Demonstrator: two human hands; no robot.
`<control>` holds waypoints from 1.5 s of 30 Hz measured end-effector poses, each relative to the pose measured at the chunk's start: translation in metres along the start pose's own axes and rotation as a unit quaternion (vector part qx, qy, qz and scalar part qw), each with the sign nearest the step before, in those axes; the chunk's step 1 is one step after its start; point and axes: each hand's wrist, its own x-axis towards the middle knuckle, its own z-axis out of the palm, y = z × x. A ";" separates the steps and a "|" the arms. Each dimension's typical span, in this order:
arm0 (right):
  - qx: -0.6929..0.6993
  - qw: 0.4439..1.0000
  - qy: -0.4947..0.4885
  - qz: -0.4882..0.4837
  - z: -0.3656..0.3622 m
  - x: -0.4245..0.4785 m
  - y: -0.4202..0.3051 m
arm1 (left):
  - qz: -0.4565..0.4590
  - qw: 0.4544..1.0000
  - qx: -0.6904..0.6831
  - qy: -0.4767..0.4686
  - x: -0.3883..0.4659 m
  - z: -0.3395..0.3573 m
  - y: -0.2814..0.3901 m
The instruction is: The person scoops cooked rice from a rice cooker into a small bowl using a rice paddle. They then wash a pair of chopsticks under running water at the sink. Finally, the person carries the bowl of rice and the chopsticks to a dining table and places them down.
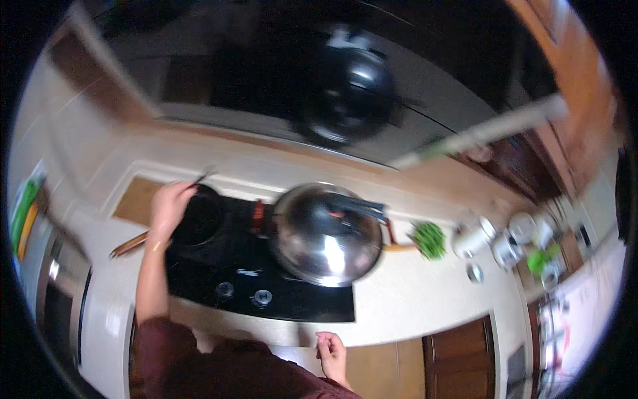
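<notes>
My left hand [169, 207] reaches over the left side of the black glass cooktop [309, 306], beside a dark frying pan [203, 217]. Its fingers pinch a thin dark object [202, 177], too blurred to name, which points away from me. Below that wrist, a brown handle [132, 244] sticks out to the left. On the right burner sits a large wok covered by a shiny metal lid [309, 244] with a black handle [359, 205]. Low in front of the counter edge, my right hand [331, 351] has its fingers curled, and nothing shows in them.
Right of the wok lies a heap of green vegetables [429, 241] on the pale counter [413, 294]. Farther right stand several white containers [476, 237]. A brown board [137, 199] lies in the left corner. Above the cooktop hangs a dark, reflective range hood [249, 75].
</notes>
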 end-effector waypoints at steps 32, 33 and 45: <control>0.260 0.806 0.527 -0.063 -0.510 -0.325 0.082 | -0.099 0.173 -0.532 -0.823 -0.622 0.340 0.819; 0.244 0.804 0.540 -0.054 -0.538 -0.323 0.087 | -0.094 0.161 -0.529 -0.828 -0.632 0.351 0.842; 0.155 0.856 0.490 -0.054 -0.860 -0.322 0.096 | -0.277 0.187 -0.575 -0.747 -0.716 0.495 1.107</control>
